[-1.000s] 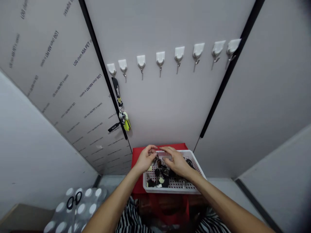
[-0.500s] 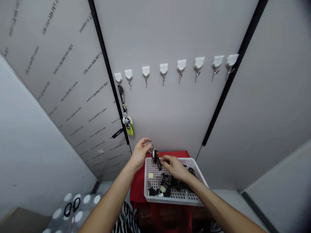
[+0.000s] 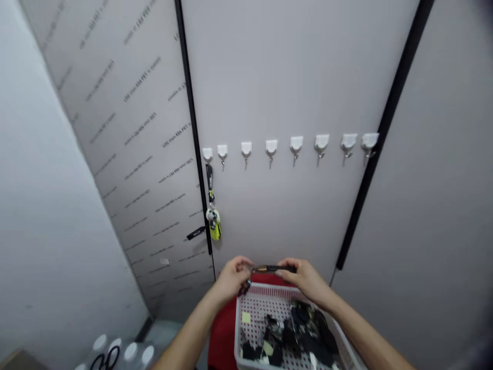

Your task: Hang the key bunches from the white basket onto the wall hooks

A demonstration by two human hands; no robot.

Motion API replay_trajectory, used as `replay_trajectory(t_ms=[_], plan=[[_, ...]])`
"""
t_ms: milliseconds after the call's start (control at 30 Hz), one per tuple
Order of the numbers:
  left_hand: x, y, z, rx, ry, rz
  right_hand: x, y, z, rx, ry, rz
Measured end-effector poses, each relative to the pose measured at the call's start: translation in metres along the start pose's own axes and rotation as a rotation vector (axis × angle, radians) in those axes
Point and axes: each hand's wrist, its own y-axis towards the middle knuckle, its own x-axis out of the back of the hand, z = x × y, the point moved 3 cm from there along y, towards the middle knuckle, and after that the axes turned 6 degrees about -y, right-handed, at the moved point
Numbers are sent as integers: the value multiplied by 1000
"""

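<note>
Both hands hold one dark keychain (image 3: pixel 270 268) stretched level between them, above the far rim of a white perforated basket (image 3: pixel 250 313). My left hand (image 3: pixel 231 280) pinches its left end, where keys dangle below the fingers. My right hand (image 3: pixel 306 278) pinches its right end. The basket holds several more dark keychains (image 3: pixel 298 331) and small yellow tags. A row of white wall hooks (image 3: pixel 271 147) runs across the grey panel above. The leftmost hook (image 3: pixel 207 153) carries a black strap with a panda and yellow-green charm (image 3: pixel 214 224).
The basket rests on a red surface (image 3: pixel 222 339). Black vertical strips (image 3: pixel 192 128) divide the grey wall panels; the left panel bears printed text. A grey polka-dot cloth with black scissors (image 3: pixel 102 357) lies at the lower left.
Both hands lifted a keychain out of the basket and now hold it stretched between them. The camera tilted upward, so hooks and basket sit lower in view.
</note>
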Motion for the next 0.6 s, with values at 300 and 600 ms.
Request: replay_trajectory(t_ms=[300,600], plan=[[-23,7,-46,-213,41,91,10,30,87,274,-60,35],[7,38,-142,-469,-103,-202,23,86,177,479,172,-389]])
